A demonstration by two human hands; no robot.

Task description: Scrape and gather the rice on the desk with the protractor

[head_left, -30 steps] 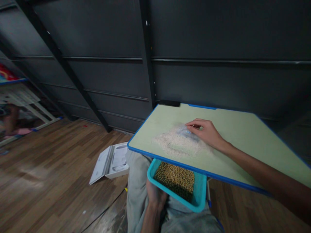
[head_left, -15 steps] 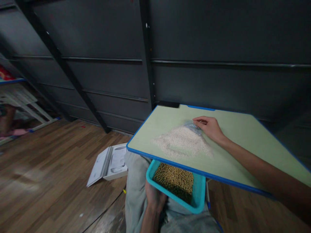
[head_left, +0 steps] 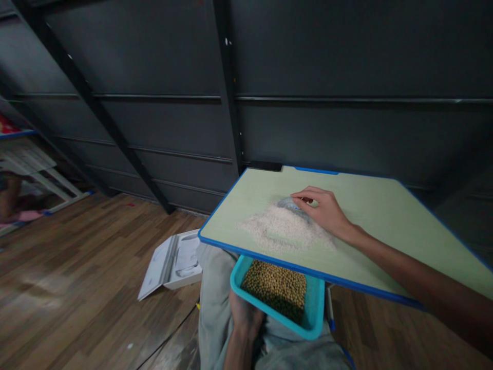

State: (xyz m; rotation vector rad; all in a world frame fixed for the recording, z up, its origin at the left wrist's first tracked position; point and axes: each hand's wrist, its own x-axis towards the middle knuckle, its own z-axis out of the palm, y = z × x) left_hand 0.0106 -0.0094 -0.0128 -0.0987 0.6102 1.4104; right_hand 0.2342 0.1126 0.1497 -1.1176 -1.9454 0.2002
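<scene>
My right hand (head_left: pixel 319 208) is over the low table (head_left: pixel 381 221), thumb and fingers pinched at a see-through plastic piece (head_left: pixel 287 203). Whether that piece is a bag or a shallow dish I cannot tell. It lies at the far side of a spread heap of pale, rice-like grains (head_left: pixel 277 226). Below the table's near edge, my left hand (head_left: pixel 246 312) supports a teal plastic basket (head_left: pixel 316 318) from its left side and underneath. Round tan beans (head_left: pixel 279 282) fill the basket's bottom, and its far rim passes under the table edge.
A white box (head_left: pixel 181 262) with its lid folded back lies on the wooden floor (head_left: pixel 88 288). A black cable (head_left: pixel 165 341) runs nearby. Behind the table rises a dark metal wall (head_left: pixel 346 61). At the far left, a part of another person (head_left: pixel 11 192) shows beside a white-legged table.
My right hand has slid a little left, and the plastic piece has shifted left with it at the heap's far side. My left hand and the basket have stayed nearly still.
</scene>
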